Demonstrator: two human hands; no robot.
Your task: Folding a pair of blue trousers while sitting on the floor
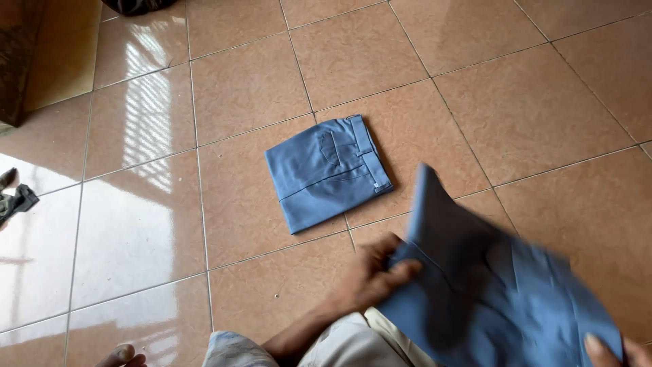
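Note:
A folded pair of blue trousers [327,172] lies flat on the tiled floor [530,109], waistband toward the right. Nearer me, a second pair of blue trousers [489,285] is held up off the floor and looks blurred. My left hand [370,275] grips its left edge with the fingers curled over the cloth. My right hand [614,350] holds its lower right corner at the frame's bottom edge; only the thumb and a bit of the hand show.
Glossy tan tiles cover the floor. A dark piece of cloth [15,200] lies at the left edge. A dark wooden piece of furniture [17,61] stands at the top left. My knee in light cloth [339,343] and toes [122,355] show at the bottom.

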